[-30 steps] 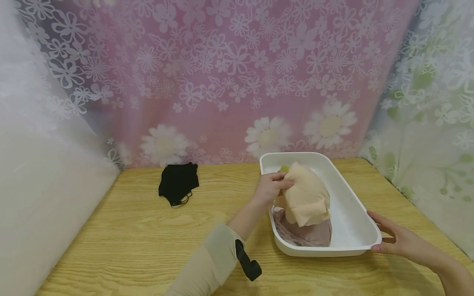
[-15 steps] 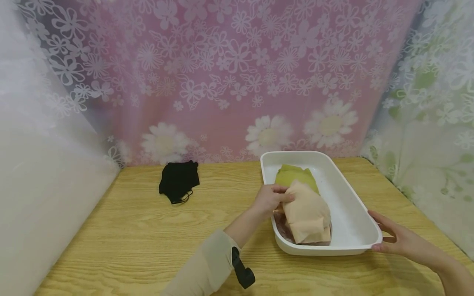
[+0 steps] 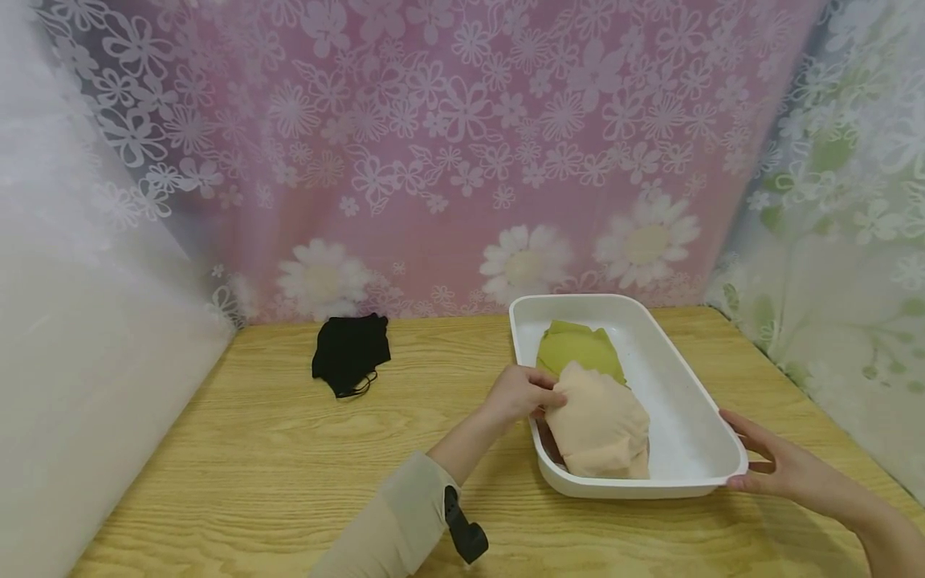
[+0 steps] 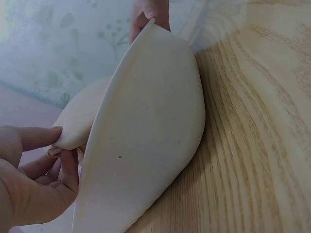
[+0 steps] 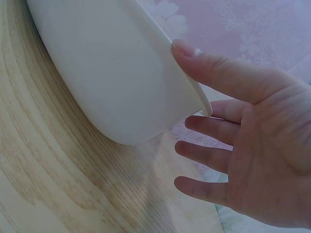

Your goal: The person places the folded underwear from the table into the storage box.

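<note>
A beige folded garment (image 3: 600,425) of thin, soft cloth lies in the near part of a white plastic tray (image 3: 690,409). My left hand (image 3: 522,393) reaches over the tray's left rim and pinches the garment's upper left edge between thumb and fingers. Behind it in the tray lies an olive-green folded garment (image 3: 578,347), partly covered by the beige one. A mauve garment beneath is almost wholly hidden. At the tray's near right corner my right hand (image 5: 257,131) holds the rim, thumb on one side and fingers on the other.
A black garment (image 3: 351,353) with a thin strap lies on the wooden table (image 3: 238,474) at the back left. A pink flowered curtain (image 3: 433,160) hangs behind the table, with pale sheeting on both sides.
My left hand has lowered the beige garment toward the tray's near end, over the mauve one. The olive-green garment has come into view. My right hand stays at the tray's corner.
</note>
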Motion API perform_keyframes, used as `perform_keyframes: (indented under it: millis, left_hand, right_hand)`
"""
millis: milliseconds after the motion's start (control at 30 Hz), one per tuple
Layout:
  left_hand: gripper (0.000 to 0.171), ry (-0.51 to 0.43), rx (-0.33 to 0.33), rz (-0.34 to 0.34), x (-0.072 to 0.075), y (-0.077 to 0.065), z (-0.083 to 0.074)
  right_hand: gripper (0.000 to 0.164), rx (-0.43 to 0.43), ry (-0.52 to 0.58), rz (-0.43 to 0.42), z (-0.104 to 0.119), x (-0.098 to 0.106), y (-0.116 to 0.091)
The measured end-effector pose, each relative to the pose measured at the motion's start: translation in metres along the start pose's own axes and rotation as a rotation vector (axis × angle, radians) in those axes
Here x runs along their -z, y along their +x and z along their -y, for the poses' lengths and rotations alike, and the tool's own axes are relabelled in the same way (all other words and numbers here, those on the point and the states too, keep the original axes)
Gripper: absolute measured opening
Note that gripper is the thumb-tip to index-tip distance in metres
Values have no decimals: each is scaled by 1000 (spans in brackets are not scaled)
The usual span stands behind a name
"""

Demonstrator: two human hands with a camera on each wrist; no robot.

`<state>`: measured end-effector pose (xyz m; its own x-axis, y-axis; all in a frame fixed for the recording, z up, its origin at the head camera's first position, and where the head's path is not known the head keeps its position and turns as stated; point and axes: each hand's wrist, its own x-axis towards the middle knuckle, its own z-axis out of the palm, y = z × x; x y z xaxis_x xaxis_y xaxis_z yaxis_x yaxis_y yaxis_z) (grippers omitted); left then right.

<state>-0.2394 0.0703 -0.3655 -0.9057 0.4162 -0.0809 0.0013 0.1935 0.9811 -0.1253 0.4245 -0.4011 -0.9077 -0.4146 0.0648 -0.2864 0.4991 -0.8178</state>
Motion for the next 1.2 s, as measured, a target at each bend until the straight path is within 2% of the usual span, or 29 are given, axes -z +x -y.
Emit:
perform_keyframes:
  millis: [333,633,800,967,1200]
  left_hand:
    - [17,20,-3,38,7,-1,4]
    - [16,135,-48,30,20,-5,5]
    - [17,181,-78,-9,42,-9,9]
    - [23,116,-91,-36,72,-10,16]
    - [27,52,-90,-129,118,-14,24]
  right_hand:
    - [81,-12,-22,0,-1,1,-2]
    - [81,-31,-8,9,0,1,0]
    - [80,-63,15,40,0,2,2]
    - [79,-109,63,73,0,4,2]
    - [78,-71,21,60,-1,4,1]
